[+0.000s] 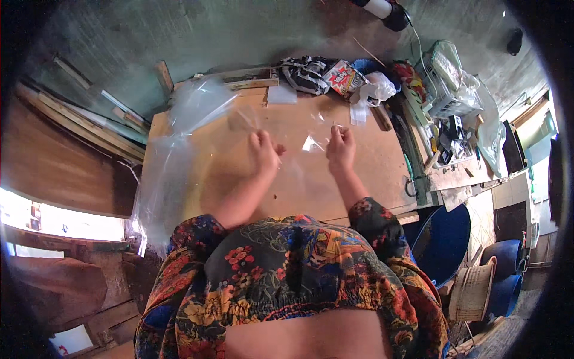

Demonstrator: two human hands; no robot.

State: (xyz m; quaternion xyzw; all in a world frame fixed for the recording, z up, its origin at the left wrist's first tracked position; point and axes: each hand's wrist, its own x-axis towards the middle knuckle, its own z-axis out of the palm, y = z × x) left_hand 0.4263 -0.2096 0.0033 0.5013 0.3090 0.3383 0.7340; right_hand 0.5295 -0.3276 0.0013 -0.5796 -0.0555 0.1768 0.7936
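Observation:
Both of my hands are raised over a wooden tabletop [230, 185], a short gap between them. My left hand [263, 151] is closed, its fingers pinching a thin piece of clear plastic film [244, 118] that sticks out beyond the knuckles. Closed in a pinch as well, my right hand [341, 147] grips clear plastic at its fingertips. Glints of transparent plastic [312, 143] show between the hands; whether both hold one piece I cannot tell. To the left, a large crumpled sheet of clear plastic [200, 105] covers the table's far corner and hangs over its side.
At the back edge lie a black-and-white bag [305, 75], a colourful box [344, 78] and a white plastic bag [378, 88]. Tools and a white basket [448, 105] crowd the right side. Blue drums [443, 242] stand below right; wooden planks [84, 125] lean at left.

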